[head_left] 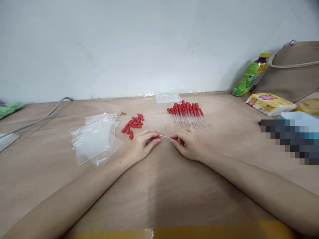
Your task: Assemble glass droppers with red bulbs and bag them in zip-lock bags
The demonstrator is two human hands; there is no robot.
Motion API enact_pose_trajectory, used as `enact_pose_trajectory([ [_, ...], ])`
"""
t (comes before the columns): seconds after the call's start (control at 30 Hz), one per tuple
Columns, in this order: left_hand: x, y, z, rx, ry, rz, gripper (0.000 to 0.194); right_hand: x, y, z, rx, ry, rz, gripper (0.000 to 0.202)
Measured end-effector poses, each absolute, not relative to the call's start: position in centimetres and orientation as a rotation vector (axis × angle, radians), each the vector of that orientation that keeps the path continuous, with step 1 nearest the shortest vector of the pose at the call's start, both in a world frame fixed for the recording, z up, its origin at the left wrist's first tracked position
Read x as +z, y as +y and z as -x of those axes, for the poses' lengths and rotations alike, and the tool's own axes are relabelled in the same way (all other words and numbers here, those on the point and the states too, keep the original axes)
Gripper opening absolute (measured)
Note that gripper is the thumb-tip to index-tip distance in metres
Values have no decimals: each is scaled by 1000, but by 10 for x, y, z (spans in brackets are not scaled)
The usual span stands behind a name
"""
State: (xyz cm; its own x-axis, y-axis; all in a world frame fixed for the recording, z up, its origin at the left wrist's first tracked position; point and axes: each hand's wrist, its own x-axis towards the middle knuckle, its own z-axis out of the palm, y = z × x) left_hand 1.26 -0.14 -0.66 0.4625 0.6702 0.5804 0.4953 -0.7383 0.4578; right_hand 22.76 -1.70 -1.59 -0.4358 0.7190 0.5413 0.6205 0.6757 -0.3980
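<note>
My left hand (pixel 144 143) pinches a red rubber bulb (pixel 156 136) between thumb and fingers. A thin clear glass tube (pixel 164 136) runs from the bulb to my right hand (pixel 185 142), whose fingertips are closed on its other end. Just beyond my left hand lie several loose red rubber bulbs (pixel 133 123). Several clear glass tubes (pixel 157 121) without bulbs lie side by side behind the held one. Past my right hand rests a bundle of droppers (pixel 188 113), red bulbs at the far end and tips toward me.
Clear zip bags (pixel 96 137) lie flat on the left near a grey cable (pixel 47 114). At right stand a green drink bottle (pixel 250 76) and a beige bag (pixel 294 69), with a yellow tissue pack (pixel 270 103) before them. A white wall (pixel 124 46) bounds the back.
</note>
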Motion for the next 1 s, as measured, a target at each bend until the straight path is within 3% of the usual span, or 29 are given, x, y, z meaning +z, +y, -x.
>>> enact_pose_trajectory([
  [0.4, -1, -8, -6, 860, 837, -2590, 17, -11, -12, -236, 371, -2299, 1024, 16],
  [0.73, -1, -9, -11, 828, 928, -2631, 16, -3, -16, -231, -108, -2434, 1020, 27],
  [1.0, -3, -8, -12, 807, 880, -2680, 14, -5, -18, -220, -124, -2472, 1026, 29],
])
